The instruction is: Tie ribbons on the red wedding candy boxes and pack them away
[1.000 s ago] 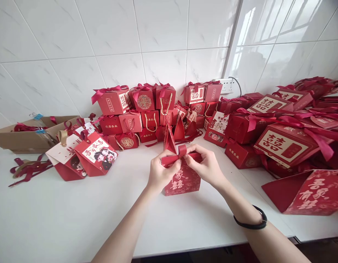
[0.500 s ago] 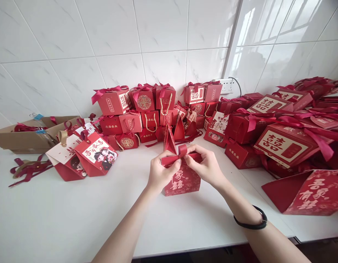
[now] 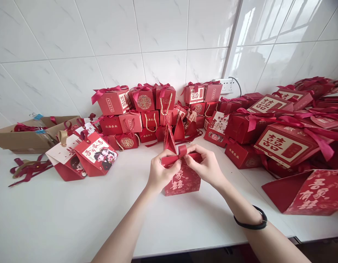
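Observation:
A red gift box with pale printed characters stands upright on the white table in front of me. My left hand pinches its top edge from the left, thumb on the near face. From the right, my right hand grips the same top edge, thumb bent against the front. Between the two hands a loop of red ribbon sticks up from the top of the box. Fingertips behind the edge are hidden. Just behind it stands another red box with an open, pointed top.
Stacked red boxes with bows line the tiled wall. More boxes are piled at right, near a red box lying on its side. At left are a cardboard tray, loose ribbons and finished-looking boxes.

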Motion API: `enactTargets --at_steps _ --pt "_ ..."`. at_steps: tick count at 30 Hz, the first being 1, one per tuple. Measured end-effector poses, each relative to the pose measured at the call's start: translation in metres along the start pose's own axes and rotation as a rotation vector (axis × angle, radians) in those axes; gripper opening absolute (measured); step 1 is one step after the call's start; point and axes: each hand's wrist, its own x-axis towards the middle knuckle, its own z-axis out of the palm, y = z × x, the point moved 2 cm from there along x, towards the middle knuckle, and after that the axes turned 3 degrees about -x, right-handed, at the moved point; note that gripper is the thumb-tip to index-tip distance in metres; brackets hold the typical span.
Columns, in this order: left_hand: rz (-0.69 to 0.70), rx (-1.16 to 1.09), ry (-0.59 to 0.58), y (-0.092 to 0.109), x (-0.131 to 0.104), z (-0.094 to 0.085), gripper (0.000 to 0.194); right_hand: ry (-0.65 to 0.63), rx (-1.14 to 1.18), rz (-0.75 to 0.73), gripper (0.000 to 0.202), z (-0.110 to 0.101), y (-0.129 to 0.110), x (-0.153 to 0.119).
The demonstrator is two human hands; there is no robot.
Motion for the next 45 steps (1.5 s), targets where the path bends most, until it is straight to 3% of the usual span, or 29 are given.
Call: enactTargets --at_steps 31,45 --pt "-0.044 0.001 0.056 -0.0008 -0.0032 0.0006 0.014 -0.038 0.005 -0.006 0.005 -0.0007 -0.0021 0.0017" --pt "-0.041 0.028 0.020 0.0020 -0.0033 0.0004 0.015 0.062 -0.100 -0.097 0.003 0.0031 -0.0049 -0.0007"
